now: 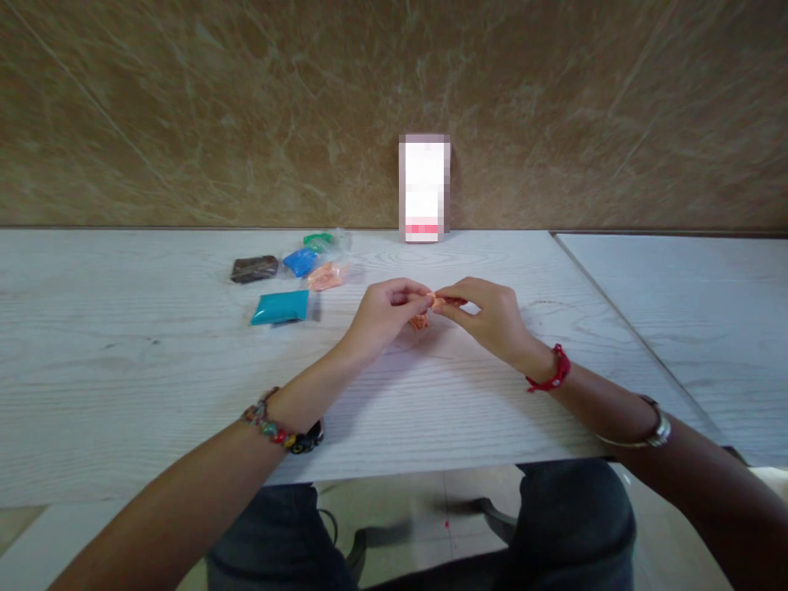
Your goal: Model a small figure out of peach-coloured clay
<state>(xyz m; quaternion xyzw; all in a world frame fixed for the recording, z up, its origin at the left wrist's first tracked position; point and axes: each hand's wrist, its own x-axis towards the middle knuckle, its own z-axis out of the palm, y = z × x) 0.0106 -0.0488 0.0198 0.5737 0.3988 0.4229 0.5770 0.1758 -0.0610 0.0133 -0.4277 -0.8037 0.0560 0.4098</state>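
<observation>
My left hand (394, 308) and my right hand (486, 308) meet above the middle of the white table. Between their fingertips is a small lump of peach-coloured modelling clay (434, 300), pinched from both sides. Just below the left fingertips lies another peach clay piece (419, 322), partly covered by the fingers; its exact shape is too small to tell.
Left of my hands lie clay packets: turquoise (280, 307), dark brown (254, 268), blue (300, 262), green (318, 241) and peach (327, 276). A phone (424, 189) with a blurred screen leans against the brown marbled wall (246, 115). A seam crosses the white table (153, 394) at right.
</observation>
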